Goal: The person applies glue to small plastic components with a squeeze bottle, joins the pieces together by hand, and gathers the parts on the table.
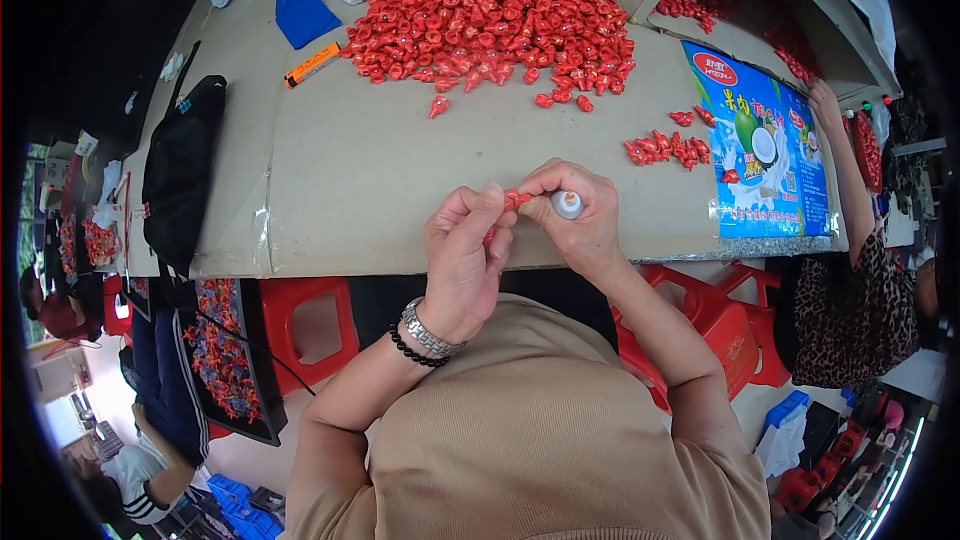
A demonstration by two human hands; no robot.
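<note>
Near the table's front edge, my left hand (466,250) pinches a small red plastic piece (515,200) between thumb and fingers. More red shows lower down among those fingers. My right hand (582,215) is closed around a small white bottle (567,204), seen end-on with an orange mark. Its thumb and forefinger meet the red piece beside the left fingertips; exactly what they grip there is partly hidden. Ahead lies a large heap of red plastic pieces (490,25), with a few loose ones at its near side. A smaller group of red pieces (668,148) lies to the right.
An orange box (313,65) and a blue cloth (305,10) lie left of the heap. A black bag (185,175) rests at the left edge. A blue printed sheet (760,150) covers the right side, where another person's arm (845,160) reaches in. Red stools (310,318) stand below.
</note>
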